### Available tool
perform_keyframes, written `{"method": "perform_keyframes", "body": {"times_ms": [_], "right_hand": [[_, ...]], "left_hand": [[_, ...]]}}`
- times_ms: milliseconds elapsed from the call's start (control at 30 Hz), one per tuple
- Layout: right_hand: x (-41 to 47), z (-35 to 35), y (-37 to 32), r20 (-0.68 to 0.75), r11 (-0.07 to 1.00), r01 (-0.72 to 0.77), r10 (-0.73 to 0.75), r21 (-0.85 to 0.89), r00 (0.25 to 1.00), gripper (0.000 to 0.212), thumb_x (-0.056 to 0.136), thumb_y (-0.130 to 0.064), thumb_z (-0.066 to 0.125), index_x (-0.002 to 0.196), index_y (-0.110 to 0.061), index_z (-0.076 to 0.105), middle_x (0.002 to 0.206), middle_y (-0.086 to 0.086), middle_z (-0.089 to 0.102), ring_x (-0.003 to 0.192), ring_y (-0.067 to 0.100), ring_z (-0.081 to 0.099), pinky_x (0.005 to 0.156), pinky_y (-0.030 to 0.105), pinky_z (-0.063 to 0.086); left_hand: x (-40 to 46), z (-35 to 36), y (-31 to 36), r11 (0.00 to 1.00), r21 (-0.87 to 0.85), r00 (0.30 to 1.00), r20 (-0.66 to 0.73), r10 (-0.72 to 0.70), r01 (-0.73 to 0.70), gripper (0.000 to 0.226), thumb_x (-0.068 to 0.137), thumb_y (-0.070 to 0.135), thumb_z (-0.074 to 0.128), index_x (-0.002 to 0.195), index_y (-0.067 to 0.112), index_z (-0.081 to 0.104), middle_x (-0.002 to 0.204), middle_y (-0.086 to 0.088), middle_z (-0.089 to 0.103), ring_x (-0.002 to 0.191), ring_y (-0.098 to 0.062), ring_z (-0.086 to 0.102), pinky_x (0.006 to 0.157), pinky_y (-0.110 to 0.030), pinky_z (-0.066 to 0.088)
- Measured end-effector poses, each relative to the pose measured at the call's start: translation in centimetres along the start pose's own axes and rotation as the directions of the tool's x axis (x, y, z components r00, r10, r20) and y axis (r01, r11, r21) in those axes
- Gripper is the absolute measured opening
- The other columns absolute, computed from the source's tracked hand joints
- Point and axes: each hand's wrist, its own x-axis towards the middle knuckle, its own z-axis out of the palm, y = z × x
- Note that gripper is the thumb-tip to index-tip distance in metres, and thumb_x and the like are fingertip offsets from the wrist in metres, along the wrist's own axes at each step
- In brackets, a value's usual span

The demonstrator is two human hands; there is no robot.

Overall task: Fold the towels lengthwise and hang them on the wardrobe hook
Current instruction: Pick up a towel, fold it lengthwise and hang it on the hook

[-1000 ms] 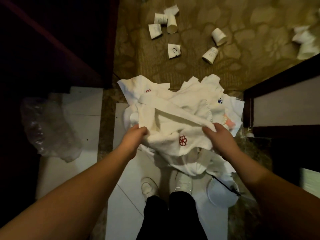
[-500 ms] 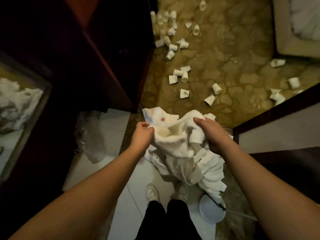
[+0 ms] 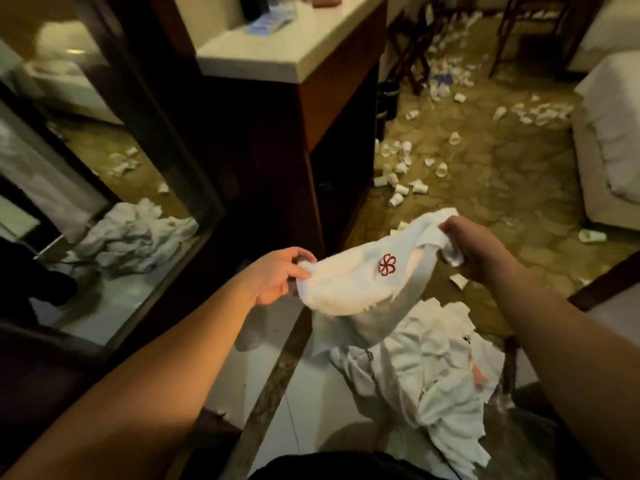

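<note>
We hold one white towel [image 3: 360, 289] in the air at frame centre, stretched between both hands. Left hand [image 3: 277, 277] pinches its near-left corner, fingers [image 3: 300, 255] curled over the edge, thumb under. Right hand [image 3: 479, 252] grips the far-right corner at about 2 o'clock from the left hand, fingers clenched round a bunched bit of cloth. The towel sags between the two grips, red flower emblem [image 3: 387, 265] facing up, and its lower edge hangs down towards the pile.

Pile of white towels [image 3: 433, 382] lies on the floor at 5 o'clock from the held towel, crumpled, partly on the pale floor tiles [image 3: 311, 403] and partly at the edge of the patterned carpet [image 3: 502, 188]. The held towel's lowest fold looks just above or touching the pile; we cannot tell which.

Dark wooden cabinet [image 3: 311, 109] with a white worktop [image 3: 291, 53] stands at 12 o'clock, a blue item [image 3: 268, 20] on it, blurred. Mirror panel [image 3: 104, 174] at 9 o'clock reflects another heap of white cloth. White paper cups [image 3: 401, 174] are scattered over the carpet from 12 to 2 o'clock. Bed [image 3: 609, 133] edge at 3 o'clock. No hook visible to us in this view.
</note>
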Motion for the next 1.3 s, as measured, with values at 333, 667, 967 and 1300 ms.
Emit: {"method": "perform_keyframes", "body": {"times_ms": [333,667,967,1300], "right_hand": [[-12.1,10.4,4.4,-0.026,0.982,0.148,-0.152,-0.116,0.988,0.029,0.095,-0.034,0.057,0.121,-0.022,0.061,0.113,0.008,0.065,0.089,0.022,0.065,0.084,0.044,0.058],[-26.3,19.9,6.0,0.012,0.972,0.206,-0.208,0.111,0.978,0.015,0.100,-0.012,0.047,0.114,-0.014,0.053,0.108,0.013,0.059,0.079,0.017,0.057,0.067,0.030,0.049],[-36.7,24.8,10.6,0.220,0.965,0.251,-0.230,-0.075,0.948,0.046,0.097,-0.009,0.051,0.141,0.001,0.046,0.144,0.023,0.050,0.110,0.030,0.065,0.055,0.021,0.052],[-49.2,27.0,18.9,0.401,0.963,0.231,-0.157,-0.142,0.902,0.045,0.094,-0.010,0.051,0.138,-0.002,0.048,0.101,0.009,0.055,0.080,0.018,0.058,0.062,0.028,0.053]], "left_hand": [[-13.0,-8.8,-7.5,0.775,-0.540,0.863,-0.505,0.012,-0.327,0.032,0.091,-0.012,0.047,0.090,0.018,0.059,0.088,-0.010,0.060,0.079,-0.022,0.059,0.064,-0.032,0.048],[-29.1,-16.3,-17.4,0.792,-0.585,0.927,-0.370,-0.066,-0.177,0.029,0.099,0.002,0.044,0.094,0.016,0.069,0.096,-0.010,0.066,0.086,-0.024,0.060,0.077,-0.041,0.050],[-45.1,-16.0,-26.0,0.560,-0.722,0.864,-0.503,-0.020,-0.407,0.022,0.093,-0.006,0.050,0.099,0.005,0.069,0.098,-0.016,0.067,0.092,-0.027,0.066,0.076,-0.035,0.058],[-60.2,-11.8,-38.7,0.642,-0.746,0.759,-0.519,-0.393,-0.178,0.020,0.096,-0.006,0.051,0.103,0.001,0.068,0.099,-0.018,0.068,0.081,-0.028,0.068,0.064,-0.038,0.061]]}}
